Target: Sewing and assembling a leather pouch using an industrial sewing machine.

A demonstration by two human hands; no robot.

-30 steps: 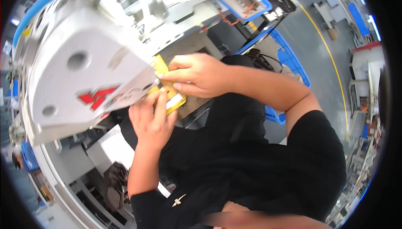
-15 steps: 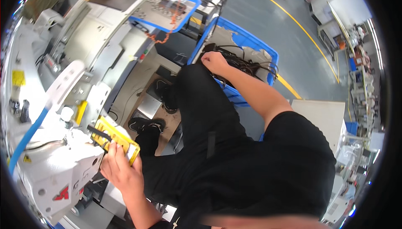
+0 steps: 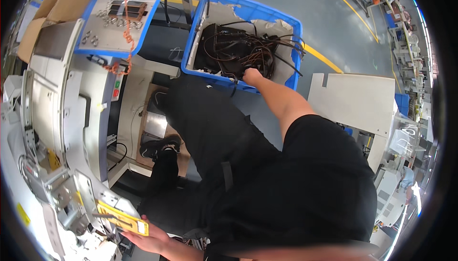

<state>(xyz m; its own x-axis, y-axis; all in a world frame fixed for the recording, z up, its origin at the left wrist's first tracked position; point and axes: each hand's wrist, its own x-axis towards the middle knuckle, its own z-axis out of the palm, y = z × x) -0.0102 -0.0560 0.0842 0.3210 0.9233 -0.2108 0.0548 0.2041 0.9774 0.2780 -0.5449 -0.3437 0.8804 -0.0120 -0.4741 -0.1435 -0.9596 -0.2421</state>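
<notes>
My right hand [image 3: 251, 76] is at the near rim of a blue plastic bin [image 3: 281, 16], its fingers curled closed. Whatever they grip, if anything, is hidden. Beside it lies a tangled heap of dark brown and black straps or cords [image 3: 238, 51] inside the bin. At lower left, my left hand [image 3: 151, 238] is against the edge of a yellow plate [image 3: 136, 225] on a machine. Most of its fingers are hidden, so its grip is unclear. A thin dark strip [image 3: 112, 217] lies across the plate.
A blue-rimmed tray [image 3: 102, 41] with metal rings and brown pieces stands at the upper left, next to an open cardboard box [image 3: 62, 3]. An orange coiled cord [image 3: 128, 39] hangs over the tray. A pale board [image 3: 355, 98] is at the right.
My view has swung toward the bin, showing more of its contents. My right hand has moved along the near rim. My left hand has slipped from the plate's face to its edge.
</notes>
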